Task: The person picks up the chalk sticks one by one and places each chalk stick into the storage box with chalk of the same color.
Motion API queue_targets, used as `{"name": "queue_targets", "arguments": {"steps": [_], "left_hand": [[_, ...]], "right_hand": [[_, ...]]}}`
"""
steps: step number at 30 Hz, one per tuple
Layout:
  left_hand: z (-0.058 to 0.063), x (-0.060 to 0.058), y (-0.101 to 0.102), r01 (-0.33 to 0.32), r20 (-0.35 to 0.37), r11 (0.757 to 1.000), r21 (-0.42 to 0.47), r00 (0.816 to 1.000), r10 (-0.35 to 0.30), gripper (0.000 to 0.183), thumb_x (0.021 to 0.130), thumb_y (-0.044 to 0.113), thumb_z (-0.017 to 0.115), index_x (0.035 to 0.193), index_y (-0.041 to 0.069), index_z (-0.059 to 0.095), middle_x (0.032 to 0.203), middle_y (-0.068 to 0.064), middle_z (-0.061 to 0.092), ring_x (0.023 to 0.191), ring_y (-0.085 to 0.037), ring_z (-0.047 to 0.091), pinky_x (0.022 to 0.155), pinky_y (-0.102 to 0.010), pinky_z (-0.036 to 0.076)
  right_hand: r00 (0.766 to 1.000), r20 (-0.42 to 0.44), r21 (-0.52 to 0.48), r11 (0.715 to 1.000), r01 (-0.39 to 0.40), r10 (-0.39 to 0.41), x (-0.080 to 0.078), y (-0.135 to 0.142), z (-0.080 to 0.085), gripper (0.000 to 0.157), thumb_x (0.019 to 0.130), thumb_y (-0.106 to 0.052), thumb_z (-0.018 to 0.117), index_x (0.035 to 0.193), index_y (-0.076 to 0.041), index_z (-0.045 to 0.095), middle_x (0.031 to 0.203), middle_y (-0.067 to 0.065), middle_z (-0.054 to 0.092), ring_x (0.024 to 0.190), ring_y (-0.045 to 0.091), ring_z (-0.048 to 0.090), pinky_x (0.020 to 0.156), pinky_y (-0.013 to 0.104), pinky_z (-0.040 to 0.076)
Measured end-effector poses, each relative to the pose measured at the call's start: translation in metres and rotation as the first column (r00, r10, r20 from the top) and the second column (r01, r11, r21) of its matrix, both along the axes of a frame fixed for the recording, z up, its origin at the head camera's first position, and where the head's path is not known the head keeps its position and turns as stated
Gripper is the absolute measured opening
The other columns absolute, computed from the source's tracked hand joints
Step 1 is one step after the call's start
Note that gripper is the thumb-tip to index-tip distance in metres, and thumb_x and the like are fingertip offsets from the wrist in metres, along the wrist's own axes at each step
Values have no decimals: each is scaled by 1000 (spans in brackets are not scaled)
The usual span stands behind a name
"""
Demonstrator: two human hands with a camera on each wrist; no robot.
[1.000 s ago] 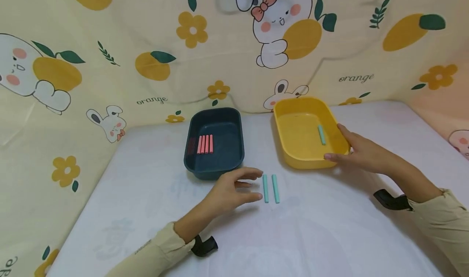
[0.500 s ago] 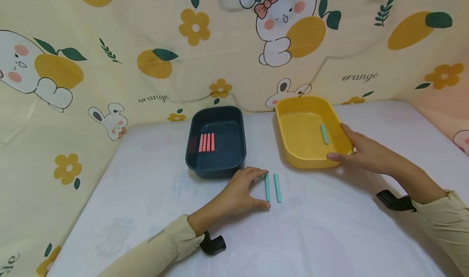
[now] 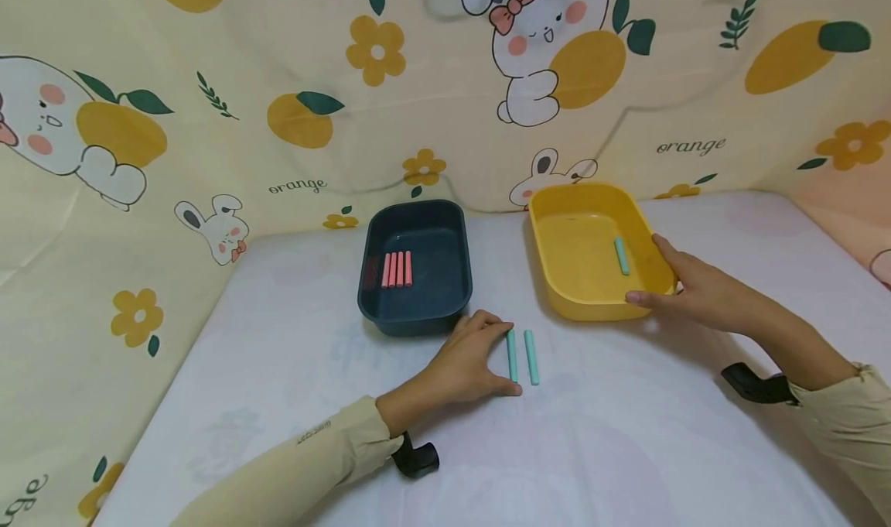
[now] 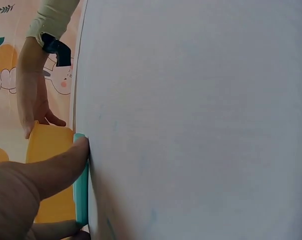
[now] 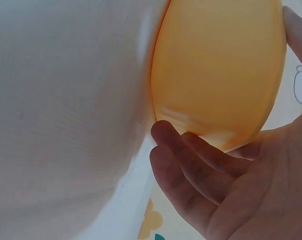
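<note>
My left hand [image 3: 455, 364] pinches a mint-green chalk stick [image 3: 512, 355] lengthwise, index finger at its far end and thumb at its near end. The left wrist view shows the thumb on one end of that stick, low over the white surface. Just to its right lies a second green chalk stick [image 3: 532, 357]. With the thumb over the rim and the fingers along the outer side, my right hand [image 3: 710, 291] holds the yellow tray [image 3: 592, 311] at its near right corner. Inside that tray is one green chalk stick [image 3: 622, 256]. The right wrist view shows fingers against the tray's wall [image 5: 216, 75].
Left of the yellow tray stands a dark blue tray [image 3: 411, 327], its near edge close behind my left hand. Several pink chalk sticks [image 3: 398, 270] lie side by side in it. A patterned cloth [image 3: 445, 86] hangs behind the white tabletop [image 3: 278, 357].
My left hand has moved right and closed its thumb and index finger onto the ends of the nearer green chalk stick. The right hand stays at the yellow tray; the view shifts slightly.
</note>
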State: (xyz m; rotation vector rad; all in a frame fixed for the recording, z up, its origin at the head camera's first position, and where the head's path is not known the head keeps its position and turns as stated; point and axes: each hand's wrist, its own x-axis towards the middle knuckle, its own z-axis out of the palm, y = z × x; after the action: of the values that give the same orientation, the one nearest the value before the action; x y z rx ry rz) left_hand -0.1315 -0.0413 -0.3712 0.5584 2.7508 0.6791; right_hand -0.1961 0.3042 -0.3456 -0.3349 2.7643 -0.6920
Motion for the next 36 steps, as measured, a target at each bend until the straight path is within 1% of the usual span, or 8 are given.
{"name": "queue_targets", "arguments": {"steps": [8,13,16,19,22,25,30,36], "left_hand": [[1,0,0,-9,8,1000,20,1000,9,83,70,38,91,142,19,55,140,-1,50,131,-21,43,112,-39,43],[1,1,0,-13,25,999,34,1000,12,83,69,39,91,142,22,55,137,-1,52,127,-20,44,109,-38,45],[3,2,1,-15,32,999,49,999,13,84,69,40,91,142,22,54,134,0,53,127,-19,45,110,-38,44],[6,2,1,-3,28,996,90,1000,0,83,70,39,91,142,21,54,129,1,56,120,-17,49,104,-33,47],[9,1,1,14,17,990,143,1000,-17,83,71,37,91,142,19,54,123,2,58,110,-14,53,94,-25,48],[13,-1,2,5,26,982,189,1000,-10,82,70,35,91,142,19,54,122,2,59,108,-12,56,91,-21,49],[16,-3,4,-35,53,967,251,998,22,83,69,32,92,142,20,55,124,4,60,111,-12,60,92,-21,51],[24,-7,8,-55,56,957,286,998,41,82,69,33,92,142,21,55,126,2,61,112,-13,62,92,-24,51]], "right_hand": [[1000,-2,-1,1000,-3,3,1,0,2,114,91,-58,61,157,0,-13,156,40,16,138,58,27,106,77,28],[1000,2,0,1000,-2,2,1,1,2,115,91,-58,62,156,0,-13,156,41,16,137,57,28,106,77,28],[1000,6,5,1000,1,-1,1,1,2,115,91,-58,62,156,0,-13,156,40,16,137,58,27,106,77,27],[1000,7,4,1000,2,-2,1,2,2,115,90,-58,62,157,-1,-12,157,39,15,138,58,26,106,77,26],[1000,6,4,1000,1,-1,0,1,1,115,90,-58,63,157,-2,-11,158,38,15,139,59,25,106,78,26],[1000,9,9,1000,8,-8,0,1,1,115,90,-59,63,158,-3,-11,158,37,15,139,59,24,106,78,26],[999,24,8,1000,21,-22,0,-1,3,115,89,-60,63,158,-4,-11,159,36,12,140,59,23,106,78,25],[1000,11,-27,1000,-4,4,2,0,1,109,93,-57,58,158,-6,-13,161,34,8,142,59,21,106,79,23]]}}
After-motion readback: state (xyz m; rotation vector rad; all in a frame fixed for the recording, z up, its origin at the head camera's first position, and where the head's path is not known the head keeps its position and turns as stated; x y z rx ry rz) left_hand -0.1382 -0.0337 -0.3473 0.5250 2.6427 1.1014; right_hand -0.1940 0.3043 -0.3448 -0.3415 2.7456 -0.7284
